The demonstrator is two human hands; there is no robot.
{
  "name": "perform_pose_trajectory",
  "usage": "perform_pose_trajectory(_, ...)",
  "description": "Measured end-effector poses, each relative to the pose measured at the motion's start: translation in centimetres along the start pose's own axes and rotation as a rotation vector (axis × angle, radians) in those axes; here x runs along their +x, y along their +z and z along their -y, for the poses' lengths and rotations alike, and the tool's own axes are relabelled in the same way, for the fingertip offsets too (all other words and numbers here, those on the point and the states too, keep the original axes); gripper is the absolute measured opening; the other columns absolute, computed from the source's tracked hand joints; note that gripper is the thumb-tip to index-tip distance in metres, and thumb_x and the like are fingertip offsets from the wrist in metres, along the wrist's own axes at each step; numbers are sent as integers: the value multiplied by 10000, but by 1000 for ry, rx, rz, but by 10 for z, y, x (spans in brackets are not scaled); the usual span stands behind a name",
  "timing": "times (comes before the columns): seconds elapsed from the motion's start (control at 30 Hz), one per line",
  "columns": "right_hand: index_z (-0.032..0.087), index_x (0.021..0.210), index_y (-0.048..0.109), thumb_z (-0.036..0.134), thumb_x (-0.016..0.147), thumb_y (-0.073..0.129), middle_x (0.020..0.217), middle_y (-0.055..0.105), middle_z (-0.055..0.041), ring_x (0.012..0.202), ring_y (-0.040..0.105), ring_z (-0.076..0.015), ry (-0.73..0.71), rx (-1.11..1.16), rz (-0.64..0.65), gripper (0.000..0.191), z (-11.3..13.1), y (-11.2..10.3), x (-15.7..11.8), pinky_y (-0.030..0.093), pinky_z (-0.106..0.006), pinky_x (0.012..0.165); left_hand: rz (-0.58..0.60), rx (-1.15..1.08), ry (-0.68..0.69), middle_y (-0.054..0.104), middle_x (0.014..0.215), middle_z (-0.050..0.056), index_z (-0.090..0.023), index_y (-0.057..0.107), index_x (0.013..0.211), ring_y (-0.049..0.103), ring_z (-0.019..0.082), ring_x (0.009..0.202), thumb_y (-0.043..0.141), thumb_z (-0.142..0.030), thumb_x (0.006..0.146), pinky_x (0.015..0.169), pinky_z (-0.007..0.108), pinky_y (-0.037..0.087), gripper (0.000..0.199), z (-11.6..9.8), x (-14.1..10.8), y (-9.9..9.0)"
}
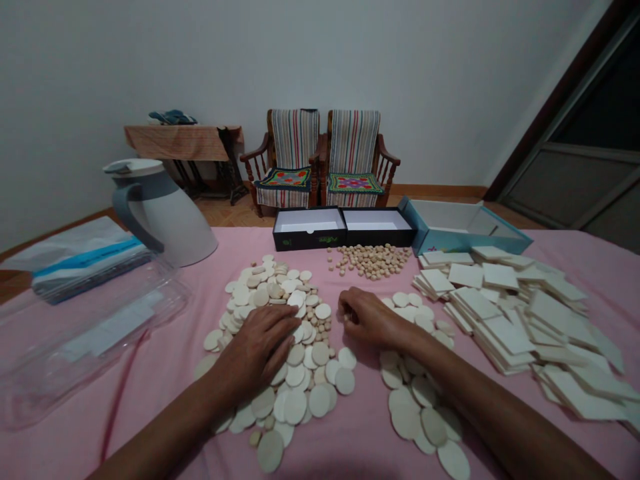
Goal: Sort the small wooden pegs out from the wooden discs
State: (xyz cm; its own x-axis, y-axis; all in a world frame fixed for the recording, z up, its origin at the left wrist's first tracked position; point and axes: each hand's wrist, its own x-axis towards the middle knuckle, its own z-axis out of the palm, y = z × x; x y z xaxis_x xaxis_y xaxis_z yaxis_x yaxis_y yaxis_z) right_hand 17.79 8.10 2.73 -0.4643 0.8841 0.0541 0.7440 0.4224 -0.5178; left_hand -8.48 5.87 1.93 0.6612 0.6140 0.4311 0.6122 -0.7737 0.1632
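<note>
My left hand (pixel 260 343) lies palm down with its fingers spread over a large pile of pale round wooden discs (pixel 295 407). Small wooden beads (pixel 321 333) are mixed in along that pile's right side. Over the pink cloth between two disc piles is my right hand (pixel 367 317), its fingers curled together; what they hold, if anything, is hidden. Under and around my right forearm lies a second group of discs (pixel 405 410). A heap of small beads (pixel 375 260) sits just beyond my right hand.
Square wooden tiles (pixel 505 320) are heaped at the right. Two black boxes (pixel 310 239) and a blue box (pixel 450 235) line the far edge. A white jug (pixel 175 217) and a clear plastic tray (pixel 165 293) stand left on the pink cloth (pixel 165 373).
</note>
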Motion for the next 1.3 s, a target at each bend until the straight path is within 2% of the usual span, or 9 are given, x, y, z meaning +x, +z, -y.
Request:
perform_pose_trajectory(0.07,177,786,517,25,681,515,778,534,-19,721,494,-146,69,-2,-85,185,-10,-6,4,351,-254,630,-2,0,0,616,1235,116,-176,608,1172,559,256,1144,475,-182,923,956,476,478,282,0,0,0)
perform_pose_trajectory(0.17,164,870,533,19,709,502,896,575,-50,763,563,-149,144,101,-342,220,-20,-9,10,422,-275,680,-23,-5,6,620,1230,109,-187,604,1181,560,252,1147,476,-185,924,953,471,484,288,1,-1,1)
perform_pose_trajectory(0.27,160,972,539,19,753,470,1034,596,-80,787,618,-137,118,265,-476,270,-22,-5,13,479,-287,708,-29,-2,18,621,1225,112,-185,599,1177,561,251,1140,471,-184,927,940,477,490,281,1,-1,2)
perform_pose_trajectory(0.4,181,1000,585,34,788,491,987,643,-65,876,616,-170,-76,209,-330,275,-13,8,10,497,-340,793,-20,5,19,612,1239,113,-185,588,1186,555,252,1144,475,-182,928,937,480,490,282,2,-1,2)
perform_pose_trajectory(0.57,201,1209,564,64,867,462,1264,573,-110,1187,489,-213,-334,74,-81,382,3,19,4,420,-403,982,-25,15,21,619,1224,121,-176,600,1165,564,257,1128,466,-173,924,933,479,491,276,1,0,1)
perform_pose_trajectory(0.8,164,1037,606,15,802,487,1074,596,-99,1000,533,-198,-195,24,-19,302,17,15,-3,460,-316,848,-22,12,10,623,1223,120,-175,615,1153,564,258,1130,466,-179,924,939,477,490,274,-1,1,0)
perform_pose_trajectory(0.97,154,1018,622,78,856,470,972,611,-90,926,542,-186,-205,30,-92,235,11,17,2,439,-302,820,-28,4,2,625,1223,115,-180,624,1155,567,256,1132,471,-187,924,949,469,486,277,0,0,1)
perform_pose_trajectory(1.1,138,1013,655,70,817,466,925,655,-76,835,563,-163,-135,26,-136,280,5,-7,3,408,-271,758,-24,7,3,617,1228,115,-177,612,1168,556,252,1139,470,-187,929,952,469,481,278,2,-1,3)
perform_pose_trajectory(1.3,154,561,596,153,773,532,533,527,5,506,393,-98,39,-156,192,221,-8,-55,-11,239,-254,529,-9,-5,-6,611,1232,110,-177,608,1178,550,245,1145,478,-186,926,972,465,472,284,2,-2,3)
